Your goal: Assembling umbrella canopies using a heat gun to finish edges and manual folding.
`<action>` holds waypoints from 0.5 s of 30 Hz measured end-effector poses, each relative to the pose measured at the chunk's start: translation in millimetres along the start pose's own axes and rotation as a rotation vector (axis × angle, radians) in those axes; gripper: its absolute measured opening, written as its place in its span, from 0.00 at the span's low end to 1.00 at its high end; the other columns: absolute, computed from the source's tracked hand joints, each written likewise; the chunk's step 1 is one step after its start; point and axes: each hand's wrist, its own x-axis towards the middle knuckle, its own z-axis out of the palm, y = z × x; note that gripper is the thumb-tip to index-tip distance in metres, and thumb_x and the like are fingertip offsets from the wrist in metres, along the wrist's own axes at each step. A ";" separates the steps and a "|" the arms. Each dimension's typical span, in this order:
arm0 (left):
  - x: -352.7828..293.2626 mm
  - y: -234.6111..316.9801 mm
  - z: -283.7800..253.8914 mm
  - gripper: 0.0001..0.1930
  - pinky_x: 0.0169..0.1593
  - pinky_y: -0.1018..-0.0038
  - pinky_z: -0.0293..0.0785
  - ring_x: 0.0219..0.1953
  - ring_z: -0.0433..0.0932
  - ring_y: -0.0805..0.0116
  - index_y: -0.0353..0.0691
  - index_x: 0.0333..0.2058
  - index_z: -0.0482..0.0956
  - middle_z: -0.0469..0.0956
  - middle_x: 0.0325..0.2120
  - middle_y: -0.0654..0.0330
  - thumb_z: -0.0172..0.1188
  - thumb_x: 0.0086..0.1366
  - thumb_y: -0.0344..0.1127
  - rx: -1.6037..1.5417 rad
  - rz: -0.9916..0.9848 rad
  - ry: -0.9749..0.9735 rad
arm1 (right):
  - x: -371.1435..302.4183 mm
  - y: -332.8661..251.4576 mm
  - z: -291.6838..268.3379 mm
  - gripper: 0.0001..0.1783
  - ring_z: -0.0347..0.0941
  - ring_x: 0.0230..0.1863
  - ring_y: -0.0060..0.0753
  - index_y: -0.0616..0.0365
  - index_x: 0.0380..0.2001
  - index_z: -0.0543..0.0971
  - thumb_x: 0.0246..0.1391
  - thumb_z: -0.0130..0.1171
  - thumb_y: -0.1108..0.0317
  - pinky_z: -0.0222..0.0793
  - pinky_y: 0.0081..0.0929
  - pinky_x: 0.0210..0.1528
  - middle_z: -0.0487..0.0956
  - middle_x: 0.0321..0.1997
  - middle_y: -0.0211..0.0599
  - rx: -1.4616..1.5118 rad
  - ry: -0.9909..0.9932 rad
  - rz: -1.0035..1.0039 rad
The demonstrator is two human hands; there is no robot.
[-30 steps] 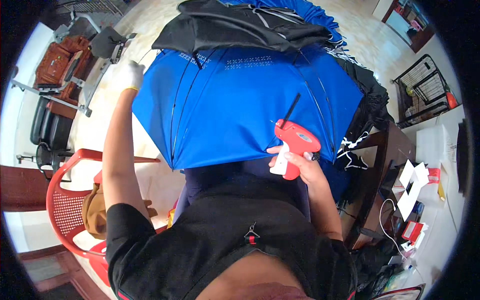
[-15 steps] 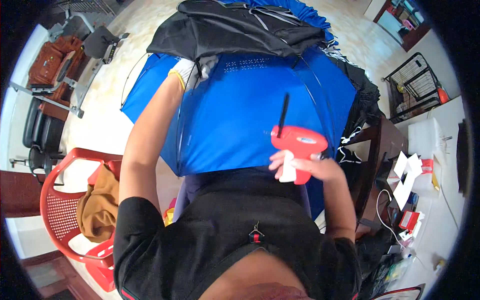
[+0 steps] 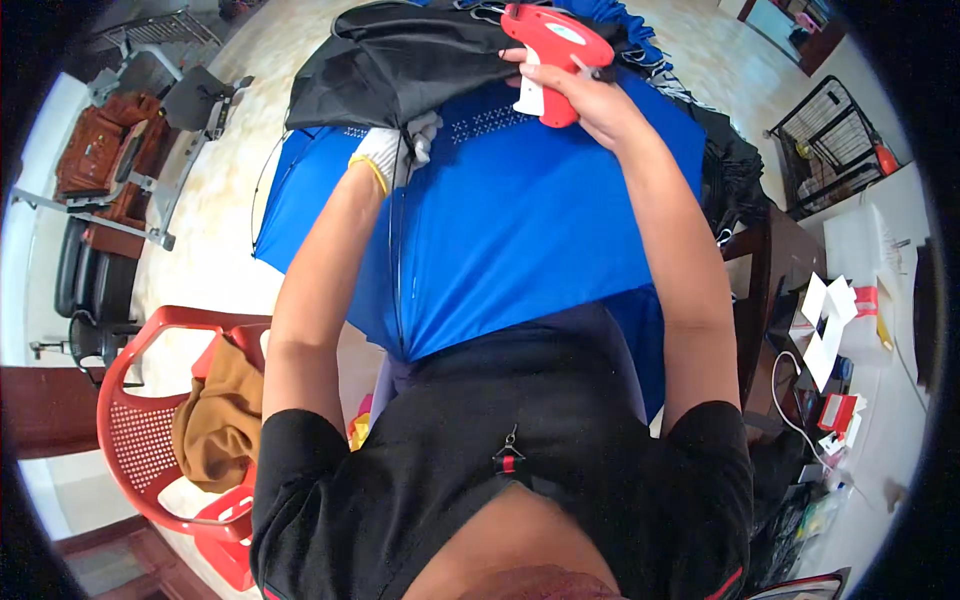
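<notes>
A blue umbrella canopy (image 3: 530,220) with thin black ribs (image 3: 397,265) spreads over my lap, and black fabric (image 3: 400,65) covers its far part. My left hand (image 3: 402,150), in a white knit glove with a yellow cuff, is closed around a rib at the edge of the black fabric; its fingertips are partly hidden. In my bare right hand (image 3: 590,98) is a red and white tagging gun (image 3: 560,45), gripped by its handle over the far right of the canopy. The gun's front end lies against the black fabric in view, and whether it touches is unclear.
At the left stands a red plastic chair (image 3: 140,440) with a brown cloth (image 3: 215,430) on it. More black fabric (image 3: 735,165) is heaped right of the canopy. A white table (image 3: 880,430) with boxes and a cable lies at the right, near a wire cage (image 3: 825,145).
My right hand has carried the tagging gun up and away from my body to the black fabric. My left hand keeps its hold, shifted slightly right and nearer.
</notes>
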 end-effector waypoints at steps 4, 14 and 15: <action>26.9 -21.2 -19.9 0.07 0.11 0.87 0.58 0.12 0.63 0.81 0.37 0.28 0.71 0.67 0.15 0.68 0.57 0.58 0.33 -0.150 -0.085 0.052 | -64.9 9.0 -11.0 0.24 0.76 0.40 0.35 0.66 0.52 0.67 0.54 0.54 0.66 0.73 0.30 0.43 0.77 0.42 0.44 0.119 -0.265 0.197; 45.8 -38.6 -34.4 0.06 0.11 0.88 0.59 0.10 0.62 0.83 0.37 0.30 0.72 0.67 0.14 0.68 0.57 0.60 0.33 -0.142 -0.213 0.070 | -30.0 74.3 -1.0 0.19 0.76 0.41 0.47 0.71 0.47 0.67 0.57 0.45 0.66 0.76 0.40 0.40 0.76 0.41 0.56 0.408 -0.049 0.643; 49.8 -39.9 -33.2 0.06 0.11 0.88 0.59 0.10 0.63 0.83 0.37 0.31 0.73 0.68 0.14 0.69 0.57 0.60 0.33 -0.133 -0.251 0.071 | -11.3 84.8 -2.3 0.19 0.76 0.42 0.48 0.71 0.46 0.67 0.57 0.45 0.66 0.75 0.41 0.41 0.76 0.41 0.57 0.375 -0.047 0.608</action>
